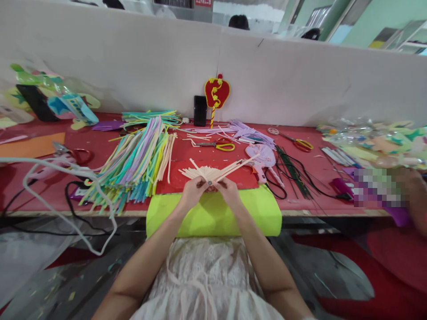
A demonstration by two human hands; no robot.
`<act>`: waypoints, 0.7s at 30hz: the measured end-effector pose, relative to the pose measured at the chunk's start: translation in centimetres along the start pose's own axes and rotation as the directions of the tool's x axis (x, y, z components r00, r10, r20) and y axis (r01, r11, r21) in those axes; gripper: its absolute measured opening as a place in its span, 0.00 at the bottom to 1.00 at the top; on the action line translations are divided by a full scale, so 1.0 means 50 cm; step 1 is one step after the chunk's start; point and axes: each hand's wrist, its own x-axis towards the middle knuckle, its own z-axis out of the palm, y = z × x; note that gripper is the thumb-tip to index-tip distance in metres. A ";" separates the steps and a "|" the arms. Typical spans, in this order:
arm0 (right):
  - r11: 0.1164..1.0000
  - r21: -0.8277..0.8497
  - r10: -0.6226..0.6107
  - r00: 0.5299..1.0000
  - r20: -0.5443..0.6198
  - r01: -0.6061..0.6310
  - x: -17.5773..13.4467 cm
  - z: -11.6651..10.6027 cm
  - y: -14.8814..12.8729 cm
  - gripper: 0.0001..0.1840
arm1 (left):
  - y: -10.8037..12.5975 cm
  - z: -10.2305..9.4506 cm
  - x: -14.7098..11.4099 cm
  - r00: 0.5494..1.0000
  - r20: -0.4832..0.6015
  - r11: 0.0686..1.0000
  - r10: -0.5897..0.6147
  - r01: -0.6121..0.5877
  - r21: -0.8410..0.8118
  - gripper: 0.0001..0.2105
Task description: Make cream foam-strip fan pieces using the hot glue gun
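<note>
My left hand (194, 190) and my right hand (228, 188) meet over the front of the table, fingers closed around a fan of cream pipe cleaners (203, 171). Some of the stems spread out flat to the left and middle, while several longer ones slant up to the right. A small round grey spot shows between my fingertips where the stems come together. Beneath my wrists, a lime-green sheet (213, 218) hangs over the table edge. Just left of my left hand lies a big heap of coloured pipe cleaners (133, 164).
Yellow-handled scissors (224, 145) lie behind my hands, near lilac pipe cleaners (247, 132). A red fan-shaped ornament (217, 93) stands by a black phone (200, 110). A pink glue gun (261, 173) and dark wires (295, 173) are to the right. Another person's hand (418, 195) is at far right.
</note>
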 end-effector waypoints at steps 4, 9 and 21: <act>1.000 -0.007 -0.012 1.000 -0.023 0.012 0.002 -0.001 0.002 0.13 | -0.012 0.000 0.002 0.998 -0.022 0.996 0.058 -0.056 0.070 0.10; 1.000 -0.013 0.000 0.998 -0.062 -0.001 0.002 0.001 -0.004 0.12 | -0.007 0.001 0.000 0.999 -0.017 0.997 0.052 -0.050 0.061 0.11; 0.999 0.046 0.024 0.999 -0.047 -0.022 0.005 -0.001 0.004 0.15 | -0.011 0.003 -0.002 0.996 0.076 0.986 0.053 -0.065 0.154 0.09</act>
